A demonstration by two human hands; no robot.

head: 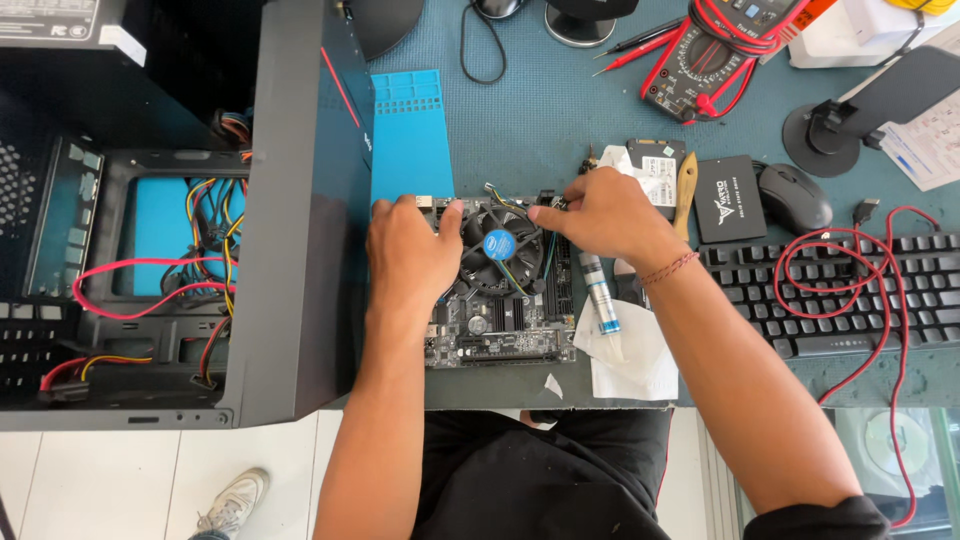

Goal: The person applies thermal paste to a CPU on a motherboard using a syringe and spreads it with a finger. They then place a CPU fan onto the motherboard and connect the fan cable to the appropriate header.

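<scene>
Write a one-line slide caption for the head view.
Both hands, left hand and right hand, rest on a motherboard around its cooler fan, beside an open computer case.

Motherboard point(500, 320) between case point(180, 230) and keyboard point(850, 295)

Single view, head-worn camera. Looks steeply down from above onto counter point(520, 130), close range. Both forearms enter from bottom edge, reach up-frame to circuit board point(495, 300) near centre. Open computer case point(290, 250) fills left third. Keyboard point(850, 295) cut by right edge. Wearer's lap and floor tiles point(100, 480) along bottom; shoe point(232, 500) at bottom left. Far counter edge out of frame. No second view to overlap.
</scene>
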